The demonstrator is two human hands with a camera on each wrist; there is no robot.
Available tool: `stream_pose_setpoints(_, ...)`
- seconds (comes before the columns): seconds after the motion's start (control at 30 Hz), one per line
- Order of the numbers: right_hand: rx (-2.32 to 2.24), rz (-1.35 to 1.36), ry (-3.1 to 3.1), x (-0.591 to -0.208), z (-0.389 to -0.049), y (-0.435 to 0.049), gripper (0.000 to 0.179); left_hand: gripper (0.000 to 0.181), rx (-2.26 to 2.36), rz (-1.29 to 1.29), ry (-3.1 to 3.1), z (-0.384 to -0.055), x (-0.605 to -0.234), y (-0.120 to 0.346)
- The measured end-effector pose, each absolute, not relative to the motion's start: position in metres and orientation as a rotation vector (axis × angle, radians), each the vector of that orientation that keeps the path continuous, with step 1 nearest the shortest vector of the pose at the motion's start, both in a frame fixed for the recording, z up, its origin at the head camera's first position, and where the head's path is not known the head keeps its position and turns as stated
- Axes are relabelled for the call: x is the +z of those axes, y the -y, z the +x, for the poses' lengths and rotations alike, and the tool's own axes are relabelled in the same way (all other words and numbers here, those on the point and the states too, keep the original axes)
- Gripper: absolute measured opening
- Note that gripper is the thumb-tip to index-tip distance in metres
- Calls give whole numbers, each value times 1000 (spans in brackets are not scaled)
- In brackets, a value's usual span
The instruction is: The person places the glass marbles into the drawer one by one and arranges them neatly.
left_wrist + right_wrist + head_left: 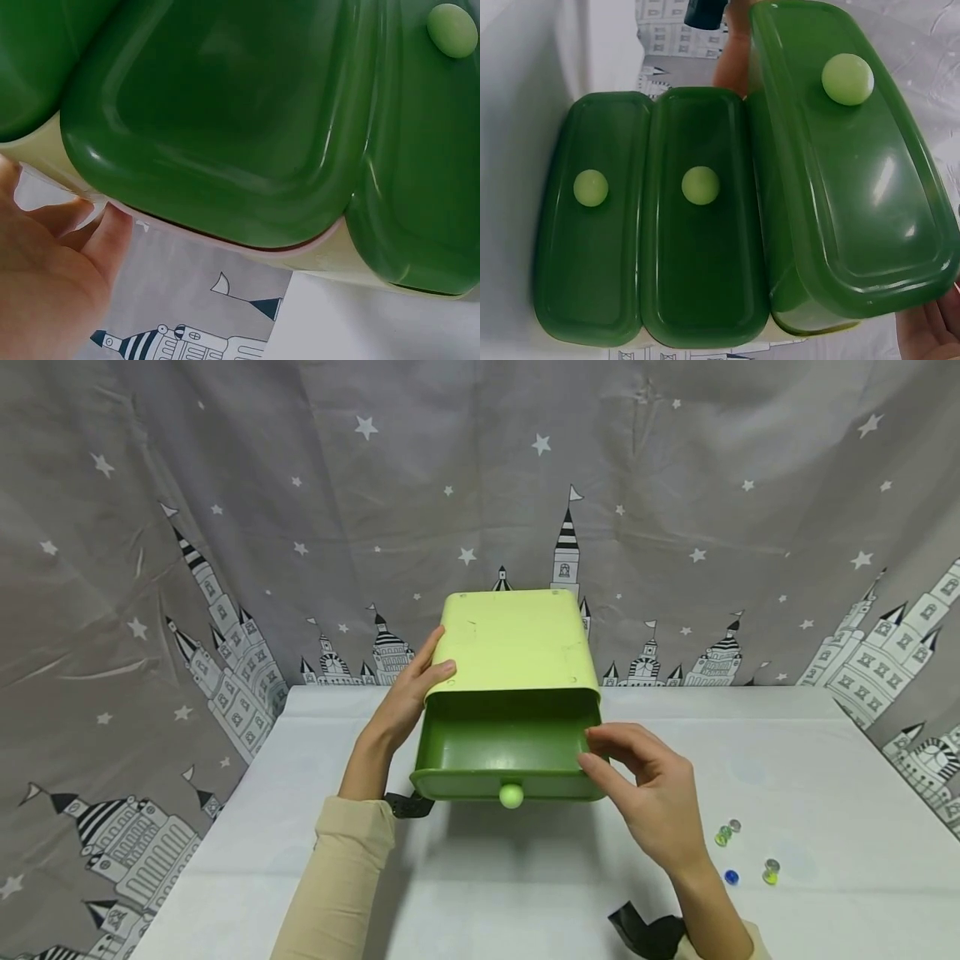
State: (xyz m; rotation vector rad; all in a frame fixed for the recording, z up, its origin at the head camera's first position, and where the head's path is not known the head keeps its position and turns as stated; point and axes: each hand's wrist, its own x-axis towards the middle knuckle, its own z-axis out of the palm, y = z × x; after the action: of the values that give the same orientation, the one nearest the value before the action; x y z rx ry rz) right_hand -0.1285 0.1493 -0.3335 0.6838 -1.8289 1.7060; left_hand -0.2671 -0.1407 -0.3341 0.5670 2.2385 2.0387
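Note:
A yellow-green drawer cabinet stands on the white table, seen from above at the front. Its top drawer is pulled out, dark green inside, with a round light-green knob. My left hand rests against the cabinet's left side, thumb at the top edge; the left wrist view shows its fingertips touching the side wall. My right hand is at the drawer's right rim, thumb and fingers bent and apart, their tips over the inside. Nothing shows between them. Two lower drawers are closed.
Several small glass beads lie on the table right of my right hand, among them a blue one and a yellow one. Behind the table hangs a grey cloth printed with castles and stars. A black strap hangs at my right wrist.

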Motion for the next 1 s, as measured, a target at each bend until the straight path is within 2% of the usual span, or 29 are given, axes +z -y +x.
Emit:
stream_pose_setpoints(0.47,1698,671,1840,-335,-122,-165,36,72,2042,555,-2242,-267,-333,142)
stream_pose_setpoints(1.0,1574,432,2048,-337,-121,-185,30,73,2026,553,-2242,-265,-332,143)
